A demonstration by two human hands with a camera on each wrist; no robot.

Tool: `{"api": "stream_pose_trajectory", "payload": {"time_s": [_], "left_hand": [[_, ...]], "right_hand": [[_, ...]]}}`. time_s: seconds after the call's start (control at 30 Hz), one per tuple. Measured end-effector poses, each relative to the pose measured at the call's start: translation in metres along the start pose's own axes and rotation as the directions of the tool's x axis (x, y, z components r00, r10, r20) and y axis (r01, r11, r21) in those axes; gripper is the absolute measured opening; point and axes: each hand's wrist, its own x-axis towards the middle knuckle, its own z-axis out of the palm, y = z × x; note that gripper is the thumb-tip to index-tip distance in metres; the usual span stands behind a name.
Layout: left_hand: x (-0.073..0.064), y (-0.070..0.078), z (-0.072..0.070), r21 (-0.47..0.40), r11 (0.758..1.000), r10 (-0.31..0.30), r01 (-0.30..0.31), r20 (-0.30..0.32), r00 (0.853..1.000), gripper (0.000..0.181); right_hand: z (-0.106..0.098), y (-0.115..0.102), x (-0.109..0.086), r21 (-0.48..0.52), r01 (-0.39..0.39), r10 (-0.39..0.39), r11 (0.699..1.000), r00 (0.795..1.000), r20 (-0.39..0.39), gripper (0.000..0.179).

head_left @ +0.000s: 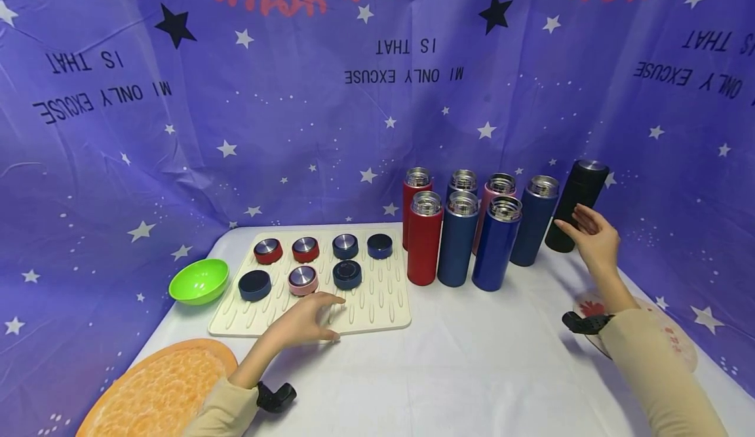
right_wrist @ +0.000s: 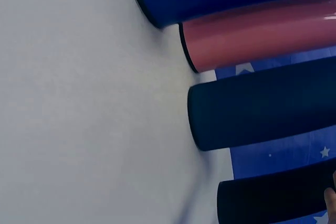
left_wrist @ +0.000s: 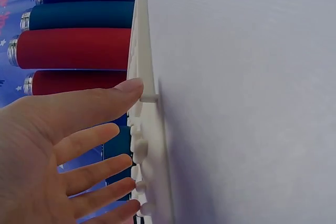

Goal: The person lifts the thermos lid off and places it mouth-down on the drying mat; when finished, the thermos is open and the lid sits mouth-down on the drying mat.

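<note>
In the head view my left hand [head_left: 303, 322] hovers at the front edge of a cream ridged mat [head_left: 377, 316], thumb and fingers spread and nothing in them. Several bottle lids rest on this mat; the pink lid [head_left: 303, 280] and a dark blue lid [head_left: 347, 274] are nearest that hand. In the left wrist view the thumb [left_wrist: 100, 106] lies across the mat's edge. On the right, my right hand [head_left: 596, 240] is beside a tall black bottle [head_left: 575, 198] with its lid on, fingers slightly bent; whether they touch it I cannot tell. Fingertips [right_wrist: 331, 203] overlap the bottle in the right wrist view.
Several lidless bottles stand left of the black one, among them a red bottle [head_left: 425, 244], a blue bottle [head_left: 497, 247] and a navy bottle [head_left: 533, 224]. A green bowl [head_left: 199, 281] and an orange round mat [head_left: 165, 391] lie left. A patterned mat [head_left: 678, 339] is under the right forearm.
</note>
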Motion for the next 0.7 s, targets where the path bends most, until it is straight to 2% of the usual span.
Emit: {"api": "stream_pose_trajectory", "payload": {"time_s": [0.33, 0.53, 0.7], "left_hand": [[-0.002, 0.001, 0.003, 0.014, 1.0, -0.011, 0.011, 0.012, 1.0, 0.062], [-0.001, 0.0, 0.003, 0.026, 1.0, -0.005, 0.005, 0.022, 1.0, 0.062], [-0.001, -0.001, 0.003, 0.02, 1.0, -0.009, 0.008, 0.019, 1.0, 0.062]], "right_hand": [[-0.009, -0.001, 0.019, 0.025, -0.017, 0.02, 1.0, 0.992, -0.126, 0.063], [-0.012, -0.007, 0.035, 0.046, -0.091, 0.098, 0.995, 0.979, -0.18, 0.069], [-0.007, -0.011, 0.049, 0.076, -0.138, 0.151, 0.988, 0.967, -0.203, 0.071]]}}
